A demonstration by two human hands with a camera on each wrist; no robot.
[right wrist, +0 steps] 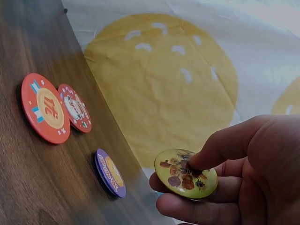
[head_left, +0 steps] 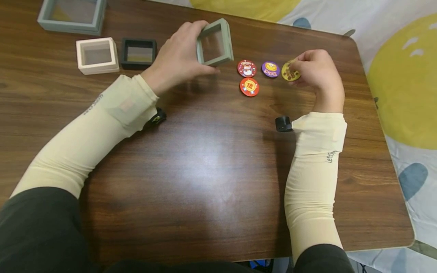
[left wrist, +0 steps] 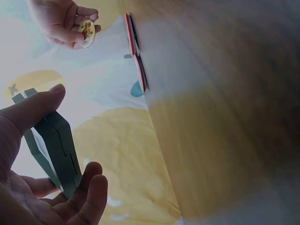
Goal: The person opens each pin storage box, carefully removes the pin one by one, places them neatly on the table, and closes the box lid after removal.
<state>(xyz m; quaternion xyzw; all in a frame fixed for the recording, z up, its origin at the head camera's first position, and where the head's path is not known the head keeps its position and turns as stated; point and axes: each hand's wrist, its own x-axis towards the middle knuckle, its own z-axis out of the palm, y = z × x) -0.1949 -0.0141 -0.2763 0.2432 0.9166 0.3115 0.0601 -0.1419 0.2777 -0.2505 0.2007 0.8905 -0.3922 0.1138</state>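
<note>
My left hand [head_left: 182,55] grips a small sage-green display frame [head_left: 216,43] with a clear window, raised and tilted over the table. In the left wrist view, thumb and fingers clasp the edges of this frame [left wrist: 56,145]. My right hand [head_left: 318,72] pinches a yellow button badge [head_left: 289,71] printed with brown flowers; the right wrist view shows the thumb on the badge's [right wrist: 180,176] face and fingers beneath. Left of that hand lie a purple badge [head_left: 271,69], a red badge with a snowman-like figure [head_left: 246,68] and an orange-red badge [head_left: 249,87].
At the far left of the wooden table [head_left: 205,197] stand a white frame [head_left: 97,68], a black frame [head_left: 138,67] and a larger grey-green frame [head_left: 68,27]. A patterned cloth [head_left: 406,113] with yellow shapes lies beyond the table's back and right edges.
</note>
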